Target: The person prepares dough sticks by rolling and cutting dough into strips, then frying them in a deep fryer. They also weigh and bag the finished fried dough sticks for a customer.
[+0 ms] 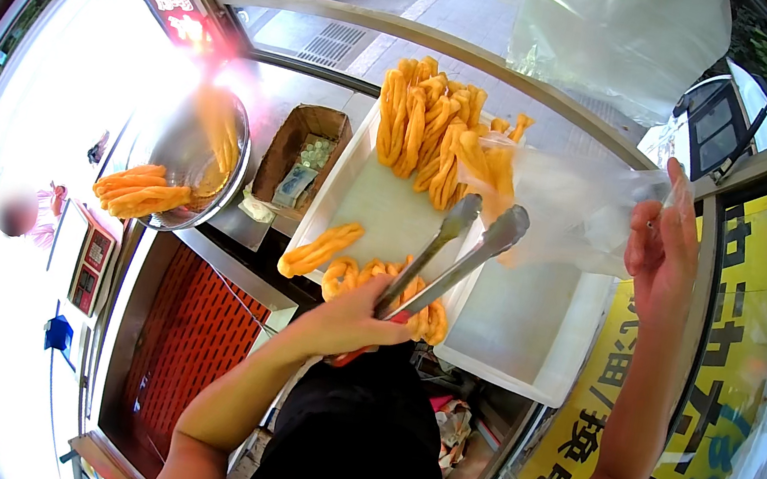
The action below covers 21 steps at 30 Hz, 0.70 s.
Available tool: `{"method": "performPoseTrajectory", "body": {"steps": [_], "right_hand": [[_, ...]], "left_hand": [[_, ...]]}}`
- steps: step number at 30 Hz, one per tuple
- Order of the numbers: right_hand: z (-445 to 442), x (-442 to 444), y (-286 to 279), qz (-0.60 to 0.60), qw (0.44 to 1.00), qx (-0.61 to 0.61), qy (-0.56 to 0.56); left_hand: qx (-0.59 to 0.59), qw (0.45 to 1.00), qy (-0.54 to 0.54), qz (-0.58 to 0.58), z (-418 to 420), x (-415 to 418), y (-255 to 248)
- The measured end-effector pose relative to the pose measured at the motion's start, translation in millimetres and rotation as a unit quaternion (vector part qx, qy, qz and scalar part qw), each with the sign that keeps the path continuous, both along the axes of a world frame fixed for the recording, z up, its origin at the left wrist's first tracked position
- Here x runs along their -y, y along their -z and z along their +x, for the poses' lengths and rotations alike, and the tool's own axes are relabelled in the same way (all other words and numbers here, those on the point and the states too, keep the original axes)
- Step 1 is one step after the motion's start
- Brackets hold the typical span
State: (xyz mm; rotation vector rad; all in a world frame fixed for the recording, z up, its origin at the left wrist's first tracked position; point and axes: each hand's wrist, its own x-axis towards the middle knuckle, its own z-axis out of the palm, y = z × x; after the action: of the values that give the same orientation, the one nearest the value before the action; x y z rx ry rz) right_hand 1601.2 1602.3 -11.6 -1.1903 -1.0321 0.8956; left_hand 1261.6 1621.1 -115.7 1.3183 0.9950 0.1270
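My left hand (358,323) grips metal tongs (461,252) by their red handle end. The tongs' jaws stand apart above a white tray (314,224), with nothing seen between them. My right hand (664,245), raised at the right, holds a clear plastic bag (572,203), which stretches left over some fried dough twists. Whether these are inside the bag or behind it, I cannot tell. A pile of fried dough twists (415,119) fills the tray's far end. One twist (321,248) lies apart near its left edge, and several (428,315) lie at the near end, partly hidden by my left hand.
Left of the tray, a box (283,135) holds coins and notes. A metal bowl (245,133) holds more dough twists beside a scale (91,267). A second white tray (561,380) is at the right. A window frame (461,51) and hanging plastic bags (616,31) border the far side.
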Motion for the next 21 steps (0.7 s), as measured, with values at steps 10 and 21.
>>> {"method": "performPoseTrajectory", "body": {"steps": [10, 21], "right_hand": [[15.5, 15.6, -27.2, 0.048, 0.998, -0.036, -0.012], [35.9, 54.8, -21.6, -0.08, 0.995, 0.004, -0.062]], "left_hand": [[-0.079, 0.969, -0.108, 0.208, -23.2, -97.4, 94.4], [-0.164, 0.955, -0.041, 0.244, 53.2, -153.9, 169.7]]}}
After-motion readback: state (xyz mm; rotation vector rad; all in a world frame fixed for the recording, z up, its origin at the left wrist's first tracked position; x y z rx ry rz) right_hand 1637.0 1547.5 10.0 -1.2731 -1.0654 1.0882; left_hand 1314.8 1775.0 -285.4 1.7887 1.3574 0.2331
